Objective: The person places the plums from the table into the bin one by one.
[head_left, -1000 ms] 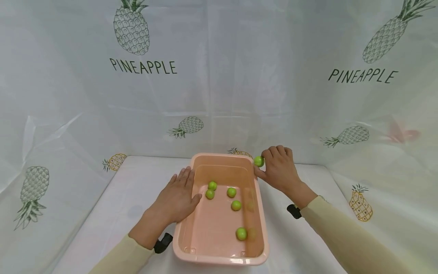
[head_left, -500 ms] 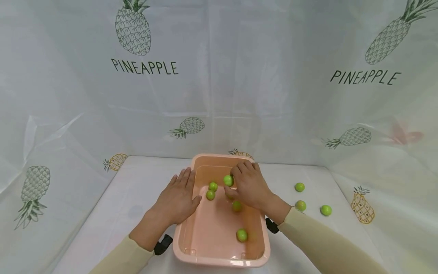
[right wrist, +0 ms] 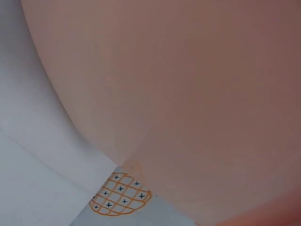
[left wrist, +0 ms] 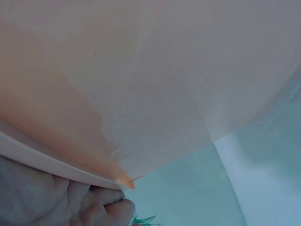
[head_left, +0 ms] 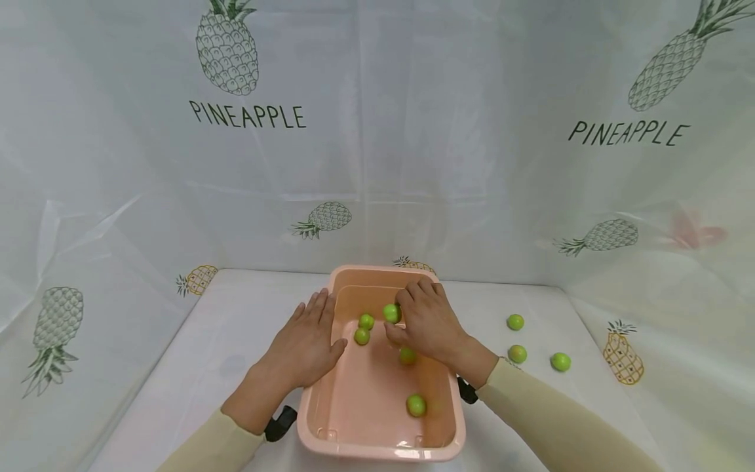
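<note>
Green ball (head_left: 391,313) in right hand (head_left: 427,321), partly hidden

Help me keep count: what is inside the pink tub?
Four green balls lie in the tub, one partly covered; the right hand holds a fifth ball over the tub. Anything else beneath that hand is hidden.

Bin (head_left: 360,400) on desk (head_left: 200,380), sheet (head_left: 425,131) behind.
Left hand (head_left: 305,346) at bin's left rim; right hand (head_left: 427,321) over bin's far half, holding fruit (head_left: 391,313); inside, two fruits (head_left: 362,336) left, two more fruits (head_left: 416,405) right; three other fruits (head_left: 517,354) on desk, right of bin.
</note>
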Motion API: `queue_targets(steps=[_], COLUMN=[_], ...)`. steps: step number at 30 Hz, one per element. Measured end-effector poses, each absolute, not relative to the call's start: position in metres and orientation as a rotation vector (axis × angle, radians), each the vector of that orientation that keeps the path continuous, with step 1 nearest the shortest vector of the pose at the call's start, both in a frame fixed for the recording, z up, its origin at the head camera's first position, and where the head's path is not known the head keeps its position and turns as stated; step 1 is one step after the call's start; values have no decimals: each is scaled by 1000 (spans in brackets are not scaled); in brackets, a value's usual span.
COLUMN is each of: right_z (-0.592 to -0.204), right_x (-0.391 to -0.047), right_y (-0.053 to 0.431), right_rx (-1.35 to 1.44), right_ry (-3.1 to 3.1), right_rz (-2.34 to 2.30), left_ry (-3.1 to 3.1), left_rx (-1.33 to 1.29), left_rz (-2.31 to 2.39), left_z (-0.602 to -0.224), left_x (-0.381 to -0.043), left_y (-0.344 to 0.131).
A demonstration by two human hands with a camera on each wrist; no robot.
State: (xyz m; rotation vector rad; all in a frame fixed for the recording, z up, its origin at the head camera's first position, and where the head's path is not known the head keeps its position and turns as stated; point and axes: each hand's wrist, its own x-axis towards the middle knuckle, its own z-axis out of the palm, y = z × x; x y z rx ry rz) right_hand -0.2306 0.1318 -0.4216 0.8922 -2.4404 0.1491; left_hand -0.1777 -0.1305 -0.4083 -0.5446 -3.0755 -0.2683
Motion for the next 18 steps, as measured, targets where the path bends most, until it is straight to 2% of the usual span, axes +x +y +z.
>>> queue_targets(steps=[18], right_z=[-422], right_x=[-230], right_y=[133], right_rx=[877], right_ry=[-2431], right_rz=[102], left_ry=[-3083], left_rx=[-543], left_rz=[-295], left_z=[-408], left_x=[-177], left_y=[-130])
